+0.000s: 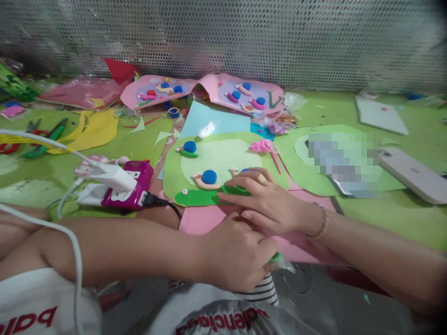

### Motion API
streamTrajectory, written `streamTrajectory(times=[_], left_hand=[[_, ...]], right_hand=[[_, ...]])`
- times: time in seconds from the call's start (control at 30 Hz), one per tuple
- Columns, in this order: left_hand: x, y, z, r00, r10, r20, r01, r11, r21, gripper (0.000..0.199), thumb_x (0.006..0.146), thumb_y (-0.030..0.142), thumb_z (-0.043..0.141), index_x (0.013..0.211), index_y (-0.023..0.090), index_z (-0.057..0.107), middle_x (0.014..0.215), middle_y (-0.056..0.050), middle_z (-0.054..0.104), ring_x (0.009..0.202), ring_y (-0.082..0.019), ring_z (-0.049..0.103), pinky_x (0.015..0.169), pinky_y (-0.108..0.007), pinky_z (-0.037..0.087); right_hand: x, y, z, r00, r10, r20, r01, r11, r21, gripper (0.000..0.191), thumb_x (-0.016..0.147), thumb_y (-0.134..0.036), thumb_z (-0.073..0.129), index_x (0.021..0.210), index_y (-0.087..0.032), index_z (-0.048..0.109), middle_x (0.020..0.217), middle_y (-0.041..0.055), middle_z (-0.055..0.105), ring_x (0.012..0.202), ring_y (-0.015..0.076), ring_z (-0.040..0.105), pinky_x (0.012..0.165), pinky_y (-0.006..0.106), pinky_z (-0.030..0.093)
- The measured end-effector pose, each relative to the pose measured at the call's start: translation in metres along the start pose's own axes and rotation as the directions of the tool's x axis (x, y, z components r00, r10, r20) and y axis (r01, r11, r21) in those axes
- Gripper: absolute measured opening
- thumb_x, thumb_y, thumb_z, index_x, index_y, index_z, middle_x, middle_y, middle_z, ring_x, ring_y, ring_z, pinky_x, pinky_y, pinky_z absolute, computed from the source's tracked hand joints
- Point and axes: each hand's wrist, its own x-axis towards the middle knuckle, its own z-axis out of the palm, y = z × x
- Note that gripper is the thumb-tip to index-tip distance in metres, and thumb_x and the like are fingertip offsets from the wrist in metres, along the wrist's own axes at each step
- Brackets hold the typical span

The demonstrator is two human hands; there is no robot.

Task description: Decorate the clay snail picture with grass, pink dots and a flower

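Observation:
My left hand (240, 253) is closed round a piece of green clay (276, 257) in clear plastic, low in front of the card. Just above it, my right hand (268, 197) lies palm down with fingers spread, its fingertips on the green clay strip (195, 197) along the card's lower edge. The light green card (171, 174) bears snail figures with blue shells; one snail (209, 177) sits above the strip, another (189, 148) at upper left. The right fingers partly hide a third. Pink clay (262, 146) in plastic lies at the card's upper right.
A purple power strip (141, 174) with white plugs and cables stands left; a white cable crosses my left forearm. Scissors (52, 137) lie far left. Pink snail cards (209, 88) rest against a perforated metal panel (223, 37). A phone (415, 174) lies right, near another green card (296, 174).

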Motion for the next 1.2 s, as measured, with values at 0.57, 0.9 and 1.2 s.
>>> streamTrajectory(times=[0.57, 0.9, 1.2], left_hand=[[0.010, -0.010, -0.012, 0.776, -0.630, -0.025, 0.445, 0.576, -0.686, 0.033, 0.093, 0.042, 0.036, 0.116, 0.022, 0.047, 0.106, -0.004, 0.063, 0.099, -0.017, 0.058, 0.083, -0.032, 0.047], [0.011, -0.011, -0.011, 0.732, -0.678, 0.070, 0.469, 0.427, -0.774, 0.037, 0.094, 0.040, 0.034, 0.123, 0.020, 0.044, 0.080, -0.002, 0.062, 0.066, -0.011, 0.057, 0.057, -0.023, 0.048], [0.012, -0.013, -0.014, 0.759, -0.646, 0.082, 0.457, 0.439, -0.773, 0.039, 0.093, 0.047, 0.032, 0.117, 0.020, 0.047, 0.077, 0.000, 0.061, 0.064, -0.011, 0.057, 0.060, -0.023, 0.049]], right_hand=[[-0.010, 0.021, -0.019, 0.947, -0.036, -0.319, 0.180, 0.881, 0.436, 0.021, 0.092, -0.018, 0.035, 0.074, -0.017, 0.047, 0.067, 0.0016, 0.042, 0.065, 0.0122, 0.041, 0.060, 0.028, 0.036], [-0.016, 0.019, -0.024, 0.947, -0.046, -0.317, 0.167, 0.916, 0.366, 0.017, 0.080, -0.003, 0.050, 0.089, -0.017, 0.051, 0.076, 0.0025, 0.051, 0.073, 0.0103, 0.049, 0.061, 0.023, 0.045], [-0.012, 0.019, -0.028, 0.958, 0.029, -0.287, 0.107, 0.888, 0.447, 0.010, 0.084, -0.008, 0.051, 0.087, -0.016, 0.055, 0.077, 0.0032, 0.056, 0.072, 0.0087, 0.054, 0.060, 0.020, 0.048]])
